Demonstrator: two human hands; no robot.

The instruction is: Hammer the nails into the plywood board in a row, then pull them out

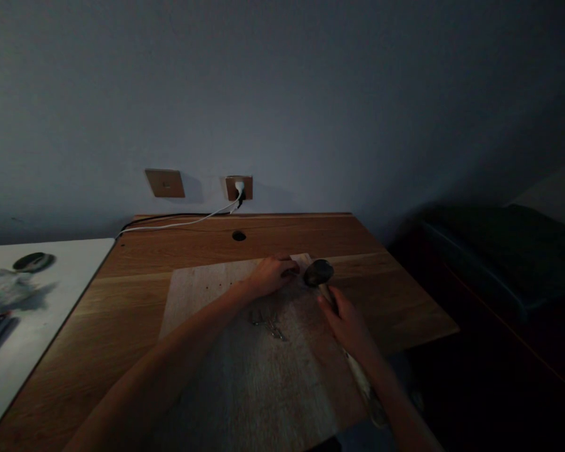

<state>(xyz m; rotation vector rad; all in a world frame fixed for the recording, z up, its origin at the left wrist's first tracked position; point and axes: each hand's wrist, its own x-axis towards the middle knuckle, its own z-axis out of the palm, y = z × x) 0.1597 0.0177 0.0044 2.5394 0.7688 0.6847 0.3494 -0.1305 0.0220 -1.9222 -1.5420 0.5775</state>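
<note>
My right hand (347, 323) is wrapped round the pale wooden handle of a hammer (318, 274), whose dark metal head sits just right of my left hand. My left hand (273, 274) rests curled on a pale wooden board (216, 351), its fingertips pinched at the edge of a small light strip of wood (303, 259); what the fingers pinch is too small to make out. Several nails (268, 323) lie loose on the board between my forearms.
The board lies on a brown wooden desk (136, 263) with a cable hole (238, 236). A white cable (179, 224) runs to a wall socket (239, 188). A white table (32, 314) with small items stands at left. Dark furniture (489, 263) is at right.
</note>
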